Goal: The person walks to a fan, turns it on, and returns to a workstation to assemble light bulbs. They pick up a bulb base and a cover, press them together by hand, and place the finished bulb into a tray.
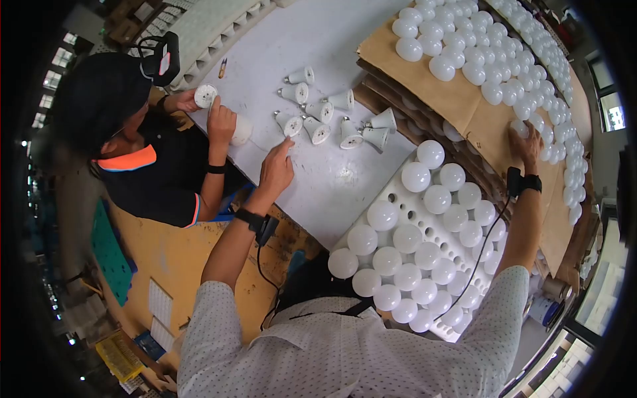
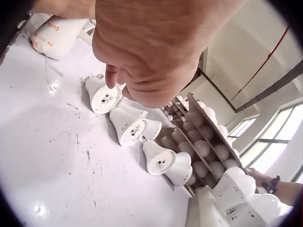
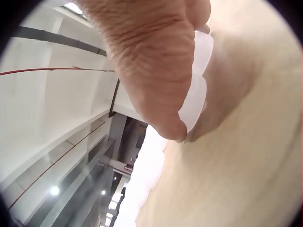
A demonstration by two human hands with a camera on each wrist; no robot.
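Observation:
My left hand (image 1: 277,166) (image 2: 142,52) reaches over the white table (image 1: 318,40), its index finger stretched out and the other fingers curled. The fingertip touches the round face of a white bulb base (image 1: 290,125) (image 2: 104,97) lying on its side. Several more bulb bases (image 1: 332,116) (image 2: 128,125) lie in a loose group beside it. My right hand (image 1: 526,147) (image 3: 151,71) rests flat on a cardboard sheet (image 1: 458,99), fingers spread against the white bulb domes (image 1: 517,86) standing there. In the right wrist view a white dome (image 3: 196,85) shows under the hand.
A white foam tray (image 1: 398,196) with holes holds several bulb domes close in front of me. More cardboard layers are stacked beneath the top sheet. Another person (image 1: 126,132) sits across the table at the left, holding a bulb base (image 1: 206,95) in both hands.

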